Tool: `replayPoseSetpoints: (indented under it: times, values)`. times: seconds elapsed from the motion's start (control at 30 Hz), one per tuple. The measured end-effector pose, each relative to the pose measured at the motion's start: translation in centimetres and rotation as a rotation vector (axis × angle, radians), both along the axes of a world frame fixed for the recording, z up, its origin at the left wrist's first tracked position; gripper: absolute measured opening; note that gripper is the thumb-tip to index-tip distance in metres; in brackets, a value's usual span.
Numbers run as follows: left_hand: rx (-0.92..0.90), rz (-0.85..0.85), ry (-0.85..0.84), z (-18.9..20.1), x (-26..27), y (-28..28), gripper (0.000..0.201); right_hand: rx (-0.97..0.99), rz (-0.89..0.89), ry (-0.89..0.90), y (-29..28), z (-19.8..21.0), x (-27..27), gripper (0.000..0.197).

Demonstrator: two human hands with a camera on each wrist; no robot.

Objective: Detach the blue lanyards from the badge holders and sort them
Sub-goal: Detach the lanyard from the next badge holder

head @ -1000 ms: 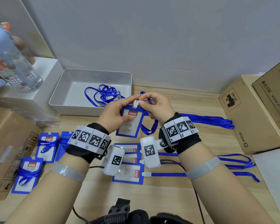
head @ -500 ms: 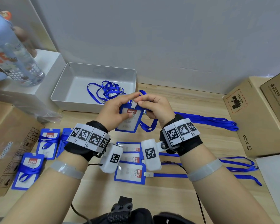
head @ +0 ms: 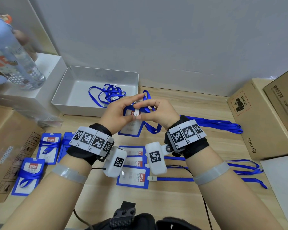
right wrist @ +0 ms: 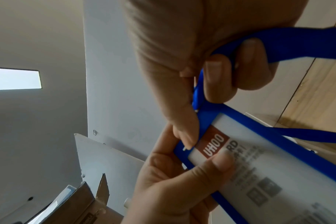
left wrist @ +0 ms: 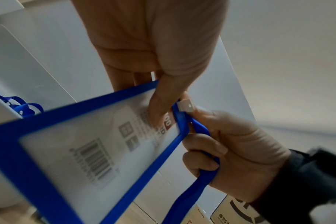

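Both hands hold one blue badge holder (head: 130, 128) in the air in front of the grey tray. My left hand (head: 128, 110) pinches the holder's top edge, thumb on the card face (left wrist: 157, 106), index finger stretched out above. My right hand (head: 146, 112) pinches the white clip (head: 136, 112) at the holder's top slot, and its other fingers curl round the blue lanyard (head: 147, 97). The clip (left wrist: 185, 106) still sits at the holder's frame (left wrist: 86, 151). The strap (right wrist: 297, 42) runs through the right fist, and its long end lies on the table to the right (head: 214, 123).
A grey tray (head: 70, 100) holds loose blue lanyards (head: 110, 93). Several badge holders with lanyards (head: 133, 178) lie under my wrists, others wrapped in their straps at the left (head: 47, 146). Cardboard boxes stand right (head: 256, 123) and left (head: 10, 146). A bottle (head: 12, 55) stands on a white box.
Both hands stayed at the holder's top. The fingers shifted on the white clip, which now hangs down over the card's face, and the left index finger has stretched out.
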State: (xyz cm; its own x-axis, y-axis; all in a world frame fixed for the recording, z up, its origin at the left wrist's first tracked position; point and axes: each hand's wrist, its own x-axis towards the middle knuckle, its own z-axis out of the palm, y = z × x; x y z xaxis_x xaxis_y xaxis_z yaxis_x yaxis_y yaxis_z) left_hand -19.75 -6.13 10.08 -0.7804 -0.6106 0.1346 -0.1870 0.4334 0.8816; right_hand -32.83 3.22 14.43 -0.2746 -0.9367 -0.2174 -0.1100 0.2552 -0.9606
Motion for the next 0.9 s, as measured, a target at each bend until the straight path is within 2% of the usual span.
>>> replayPoseSetpoints:
  times: [0.07, 0.17, 0.27, 0.3, 0.4, 0.57, 0.67, 0.8, 0.9]
  values:
    - [0.027, 0.002, 0.019, 0.1, 0.0, 0.2, 0.077, -0.002, -0.022, -0.019, 0.1, 0.0, 0.1, 0.033]
    - [0.166, 0.092, 0.059, 0.0, 0.3, 0.5, 0.076, -0.026, -0.108, -0.164, 0.1, 0.3, 0.1, 0.026]
    - [0.135, 0.198, 0.042, -0.4, 0.5, 0.2, 0.033, -0.055, -0.150, -0.150, 0.0, 0.0, 0.0, 0.024]
    - [0.119, 0.203, 0.033, -0.6, 0.6, 0.1, 0.029, -0.070, -0.166, -0.130, -0.1, -0.2, 0.0, 0.023]
    - [0.154, 0.172, 0.061, -0.7, 0.5, -0.1, 0.034, -0.111, -0.221, -0.101, -0.2, -0.7, -0.1, 0.013]
    - [0.184, 0.123, 0.133, -1.1, 0.7, -0.5, 0.029, -0.089, -0.367, -0.119, -1.3, -1.9, -0.8, 0.021]
    - [0.221, 0.192, 0.138, -2.2, 1.4, -1.1, 0.030, -0.105, -0.339, -0.093, -2.9, -1.8, -1.0, 0.022]
    - [0.280, 0.241, 0.117, -3.6, 2.3, -2.0, 0.033, -0.207, -0.207, -0.015, -7.1, 0.2, -0.6, 0.027]
    - [0.304, 0.277, 0.124, -3.9, 2.4, -2.7, 0.033, -0.299, -0.125, -0.043, -10.4, 1.7, -0.5, 0.027]
